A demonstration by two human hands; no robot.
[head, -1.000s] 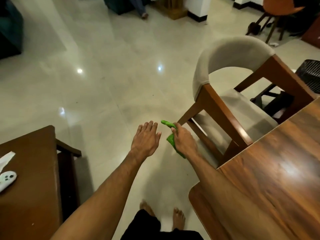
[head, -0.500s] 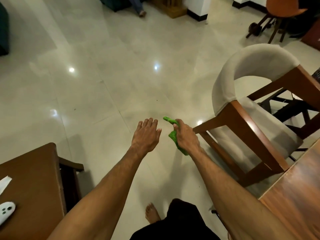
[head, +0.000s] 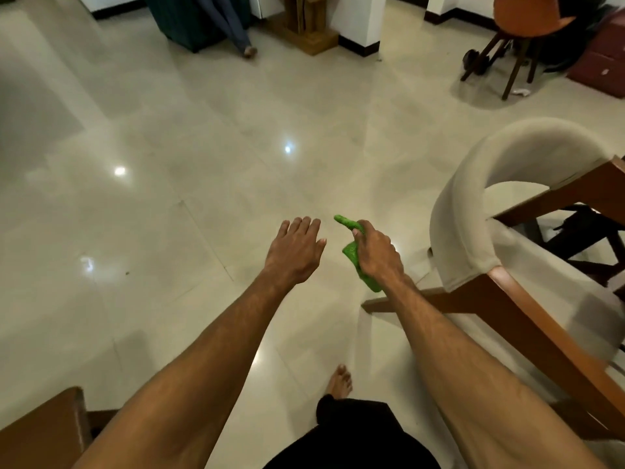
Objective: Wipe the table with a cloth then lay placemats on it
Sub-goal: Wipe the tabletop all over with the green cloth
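Judged soft, light and floppy: green cloth (head: 353,255) bunched in the right hand (head: 377,255), grip curled round its middle, one end poking out, above the floor (head: 169,231) beside the chair (head: 466,238). The left hand (head: 297,252) grip is wide and empty. A mid-bunch hold should suit wiping.

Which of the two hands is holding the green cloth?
The right hand grips the green cloth; the left hand beside it has straight fingers and holds nothing.

A cushioned wooden chair (head: 453,231) stands near right on the glossy tiled floor (head: 169,130). Far right, an orange stool (head: 527,15) sits beside maroon boxes (head: 603,66) — a wooden stand (head: 304,30) is far centre.
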